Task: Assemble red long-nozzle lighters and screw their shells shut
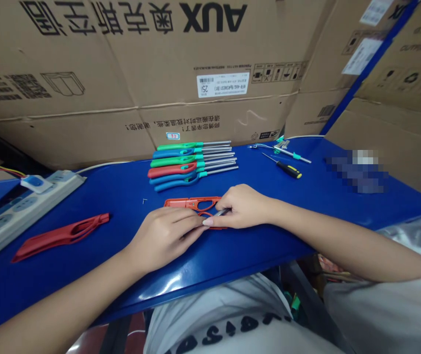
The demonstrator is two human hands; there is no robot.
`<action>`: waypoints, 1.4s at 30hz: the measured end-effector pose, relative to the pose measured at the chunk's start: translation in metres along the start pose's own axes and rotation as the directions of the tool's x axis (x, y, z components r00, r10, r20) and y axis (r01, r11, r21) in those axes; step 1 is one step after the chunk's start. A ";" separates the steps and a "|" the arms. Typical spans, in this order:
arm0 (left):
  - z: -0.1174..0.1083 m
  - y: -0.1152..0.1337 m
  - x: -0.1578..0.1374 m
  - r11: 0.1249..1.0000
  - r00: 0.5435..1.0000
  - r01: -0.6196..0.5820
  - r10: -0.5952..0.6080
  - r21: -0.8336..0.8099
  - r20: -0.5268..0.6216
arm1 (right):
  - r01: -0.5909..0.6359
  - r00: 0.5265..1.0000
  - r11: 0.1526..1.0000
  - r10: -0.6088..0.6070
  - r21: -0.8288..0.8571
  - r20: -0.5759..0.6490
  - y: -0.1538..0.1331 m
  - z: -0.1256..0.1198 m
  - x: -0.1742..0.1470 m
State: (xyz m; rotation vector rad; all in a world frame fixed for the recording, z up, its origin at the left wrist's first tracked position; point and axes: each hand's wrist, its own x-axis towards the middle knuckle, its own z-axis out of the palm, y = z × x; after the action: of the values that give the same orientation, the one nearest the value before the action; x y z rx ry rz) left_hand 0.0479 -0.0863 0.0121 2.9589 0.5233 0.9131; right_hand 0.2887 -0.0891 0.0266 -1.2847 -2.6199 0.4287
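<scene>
Two orange-red lighter casing halves lie at the front middle of the blue table, partly covered by my hands; the farther casing half shows its inner side. My right hand is closed around a short length of metal tube just above the casing, thumb tip pointing left. My left hand meets it there, fingers pinched together beside the right thumb. What the left fingertips grip is hidden. Behind the hands lies a row of gas lighters in green, blue and red, with metal barrels pointing right.
A red lighter casing lies at left, near a white power strip. Tiny metal pieces lie left of the hands. A screwdriver and wired lighter parts lie at back right. Cardboard walls the back.
</scene>
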 end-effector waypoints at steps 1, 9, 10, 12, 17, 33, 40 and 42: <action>0.001 0.001 0.000 0.999 1.000 0.021 -0.021 -0.027 0.004 | -0.011 1.000 1.000 0.011 -0.017 -0.020 -0.001 0.000 0.000; -0.002 -0.007 0.005 0.892 0.934 0.357 -0.345 -0.277 0.092 | -0.097 0.968 0.995 0.098 0.015 -0.231 0.007 -0.012 -0.004; -0.002 -0.008 0.006 0.855 0.910 0.414 -0.398 -0.313 0.116 | -0.113 0.958 0.993 0.116 0.025 -0.261 0.009 -0.014 -0.005; -0.004 -0.011 0.008 0.768 0.861 0.505 -0.479 -0.395 0.171 | -0.149 0.936 0.988 0.156 0.047 -0.315 0.013 -0.019 -0.005; -0.010 -0.013 0.014 0.534 0.762 0.625 -0.575 -0.569 0.298 | -0.216 0.888 0.975 0.220 0.056 -0.404 0.018 -0.024 -0.006; -0.013 -0.033 0.007 0.473 0.708 0.689 -0.600 -0.548 0.372 | 0.030 0.995 0.973 -0.052 -0.229 -0.090 0.024 -0.023 -0.010; -0.023 -0.025 0.008 0.812 0.846 0.517 -0.436 -0.272 0.307 | 0.082 0.992 0.980 -0.064 -0.180 0.108 0.024 -0.020 -0.008; -0.022 -0.024 0.007 0.828 0.861 0.493 -0.420 -0.268 0.286 | 0.076 0.990 0.986 -0.057 -0.147 0.133 0.024 -0.021 -0.008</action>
State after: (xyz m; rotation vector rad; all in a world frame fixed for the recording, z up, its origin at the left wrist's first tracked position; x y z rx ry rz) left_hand 0.0340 -0.0632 0.0316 2.4163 0.9153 0.5514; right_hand 0.3173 -0.0780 0.0380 -1.2474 -2.8430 0.3155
